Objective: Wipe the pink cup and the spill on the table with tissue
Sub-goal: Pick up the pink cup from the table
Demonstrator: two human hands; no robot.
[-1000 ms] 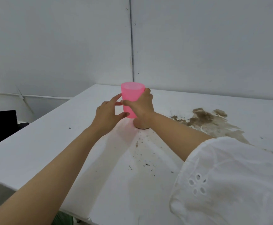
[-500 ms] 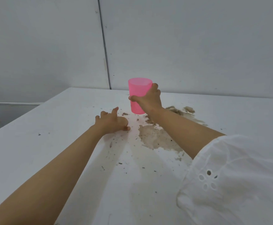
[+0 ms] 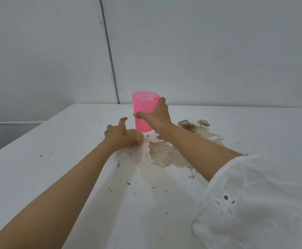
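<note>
While the right hand point(image 3: 156, 116) grips the cup point(image 3: 144, 112) upright, lifted clear of the table point(image 3: 38, 159), the wet base stays off the spill point(image 3: 168, 155). Left hand point(image 3: 121, 135) rests on the table just left of the cup, fingers curled, index raised; probably bracing. Can't tell if it's holding anything. No tissue in view, so wiping not started.
</note>
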